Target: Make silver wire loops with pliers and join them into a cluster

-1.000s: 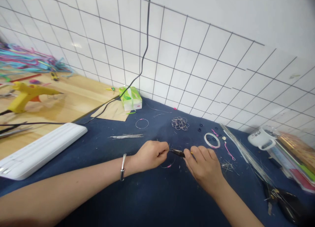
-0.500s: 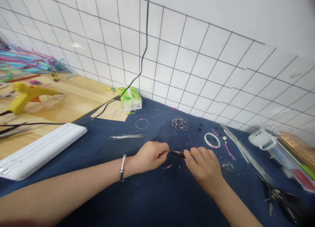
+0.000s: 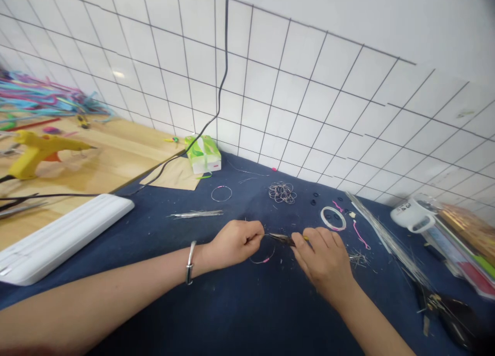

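My left hand, a silver bangle at its wrist, is closed in a pinch on a thin wire loop. The loop hangs below the fingers and carries a small pink piece; part of it is hidden by the hand. Wrapped in my right hand are pliers, their narrow jaws pointing left at the wire by my left fingertips. Whether the jaws grip the wire is too small to tell. Beyond my hands lie another wire ring, a heap of wire loops and a bundle of straight wires.
A white power strip and a yellow glue gun are at left. A tissue pack stands by the tiled wall. To the right are a white tape roll, long wires, a mug and black-handled cutters.
The plier jaws have drawn slightly away from my left fingertips, so more of them shows. The pink-marked wire loop is also more visible, and my left hand has shifted slightly left.
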